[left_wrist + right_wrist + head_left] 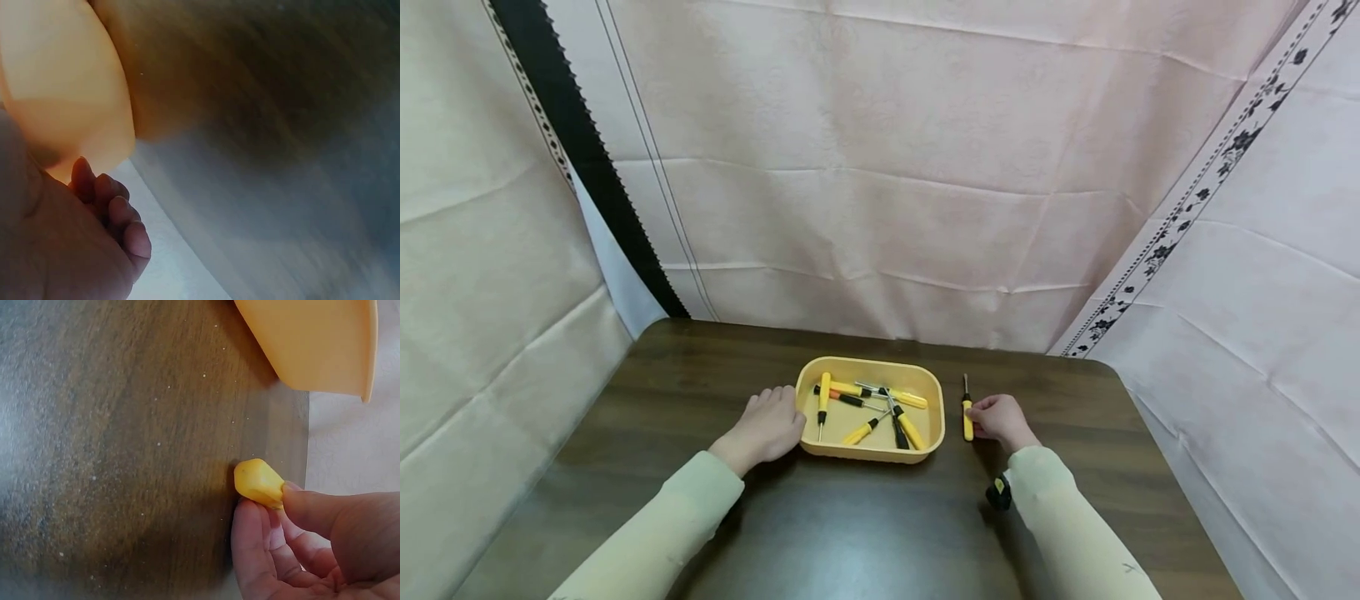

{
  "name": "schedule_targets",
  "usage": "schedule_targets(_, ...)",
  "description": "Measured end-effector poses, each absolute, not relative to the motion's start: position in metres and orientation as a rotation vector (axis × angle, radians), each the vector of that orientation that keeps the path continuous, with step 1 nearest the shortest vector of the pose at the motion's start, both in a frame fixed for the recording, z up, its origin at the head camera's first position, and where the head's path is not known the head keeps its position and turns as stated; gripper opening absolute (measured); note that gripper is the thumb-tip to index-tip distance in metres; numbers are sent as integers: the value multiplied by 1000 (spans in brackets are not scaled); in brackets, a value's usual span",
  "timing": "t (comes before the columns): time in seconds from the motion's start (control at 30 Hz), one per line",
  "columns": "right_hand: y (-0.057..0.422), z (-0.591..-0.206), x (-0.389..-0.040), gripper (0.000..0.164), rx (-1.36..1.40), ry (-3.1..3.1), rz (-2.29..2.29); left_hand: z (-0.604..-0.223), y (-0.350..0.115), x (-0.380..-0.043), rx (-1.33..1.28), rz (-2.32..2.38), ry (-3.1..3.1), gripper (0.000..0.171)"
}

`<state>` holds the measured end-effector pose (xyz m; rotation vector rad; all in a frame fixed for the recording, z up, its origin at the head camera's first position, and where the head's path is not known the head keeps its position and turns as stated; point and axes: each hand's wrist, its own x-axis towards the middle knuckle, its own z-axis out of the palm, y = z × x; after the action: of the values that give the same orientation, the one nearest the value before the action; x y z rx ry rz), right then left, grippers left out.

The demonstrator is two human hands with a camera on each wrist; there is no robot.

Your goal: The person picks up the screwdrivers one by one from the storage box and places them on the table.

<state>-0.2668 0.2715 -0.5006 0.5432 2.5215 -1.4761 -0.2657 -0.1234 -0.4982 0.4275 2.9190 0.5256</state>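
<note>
My right hand (1000, 419) pinches the yellow handle of a screwdriver (967, 423) between thumb and fingers, to the right of a yellow plastic tray (874, 454). Its shaft points toward the far edge of the table. In the right wrist view the butt of the yellow handle (257, 481) sticks out of the grip, close over the wood. At the tray's left end, my left hand (769, 425) holds the rim. The left wrist view shows its curled fingertips beside the tray's outer wall (69, 81); the thumb is hidden there.
Several screwdrivers lie crosswise inside the tray, mostly yellow-handled, such as an upright-lying one (823, 396) at left and a red-and-black one (842, 398). The brown wooden table (850, 525) has rounded far corners. Pale cloth (880, 208) hangs behind it.
</note>
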Motion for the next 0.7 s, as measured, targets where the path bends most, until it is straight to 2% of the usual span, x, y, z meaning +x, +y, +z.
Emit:
schedule_targets(0.37, 276, -503, -265, 20, 531, 2564, -1437, -504, -120, -264, 421, 582, 2959, 29)
schedule_targets(0.7, 267, -469, -261, 48, 470, 2606, -1487, -504, -123, -262, 428, 556, 3016, 26)
